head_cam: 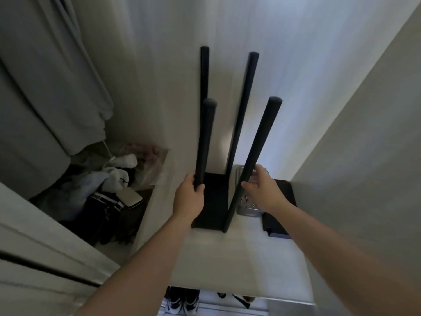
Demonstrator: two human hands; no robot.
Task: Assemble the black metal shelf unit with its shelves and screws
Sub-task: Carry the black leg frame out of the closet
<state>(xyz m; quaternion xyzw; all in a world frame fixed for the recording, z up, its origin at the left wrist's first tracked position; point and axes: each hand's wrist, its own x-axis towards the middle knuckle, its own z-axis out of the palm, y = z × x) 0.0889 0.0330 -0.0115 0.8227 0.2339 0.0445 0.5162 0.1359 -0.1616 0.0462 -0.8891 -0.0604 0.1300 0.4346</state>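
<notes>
no legible txt, labels, nos.

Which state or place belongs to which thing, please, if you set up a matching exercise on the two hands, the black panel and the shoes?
1 left hand
2 right hand
3 black panel
4 shoes

A below the table's near edge
B open, beside the near right pole
C grips the near left pole
D lies flat on the table, far right

Pairs: 1-C, 2-B, 3-D, 4-A
</notes>
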